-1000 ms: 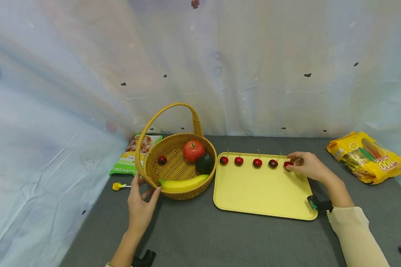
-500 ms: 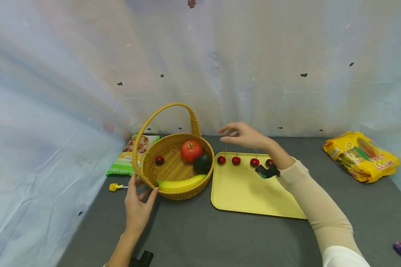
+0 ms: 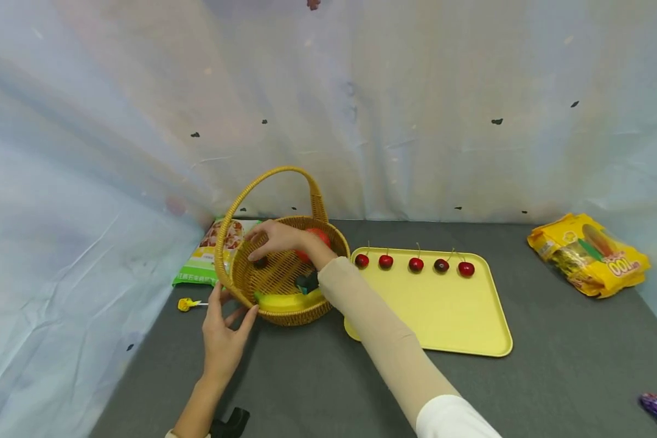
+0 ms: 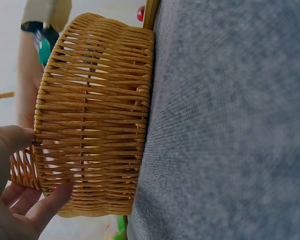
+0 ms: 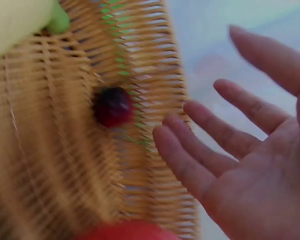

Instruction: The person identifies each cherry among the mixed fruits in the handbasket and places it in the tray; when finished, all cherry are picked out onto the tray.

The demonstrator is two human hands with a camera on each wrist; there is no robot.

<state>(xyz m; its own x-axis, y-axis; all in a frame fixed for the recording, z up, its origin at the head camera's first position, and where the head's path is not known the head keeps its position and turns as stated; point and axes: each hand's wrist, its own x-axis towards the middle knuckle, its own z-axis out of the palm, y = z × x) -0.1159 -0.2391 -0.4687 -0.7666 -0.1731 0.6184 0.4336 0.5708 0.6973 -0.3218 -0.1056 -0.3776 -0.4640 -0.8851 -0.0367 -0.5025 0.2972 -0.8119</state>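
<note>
My left hand (image 3: 223, 340) grips the rim of a yellow wicker basket (image 3: 292, 317), thumb and fingers on either side of the edge. In the left wrist view, fingertips press the woven wall (image 4: 95, 120). Over the basket my right hand (image 3: 278, 238) reaches in, its fingers spread and holding nothing in the right wrist view. Just beside its fingertips lies a dark red cherry (image 5: 113, 107) on the basket floor. A banana (image 3: 285, 302) lies along the near side and a red apple (image 3: 322, 236) shows partly behind my wrist. The dark green fruit is hidden under my arm.
A yellow tray (image 3: 443, 322) stands right of the basket, with several cherries (image 3: 416, 264) lined up along its far edge. Left are a green snack bag (image 3: 199, 261) and a yellow lollipop (image 3: 186, 304). At right lie a yellow snack bag (image 3: 591, 255) and a purple lollipop (image 3: 654, 404).
My right hand has let go of the rightmost cherry on the tray and swept left into the basket. The left hand keeps its grip on the rim.
</note>
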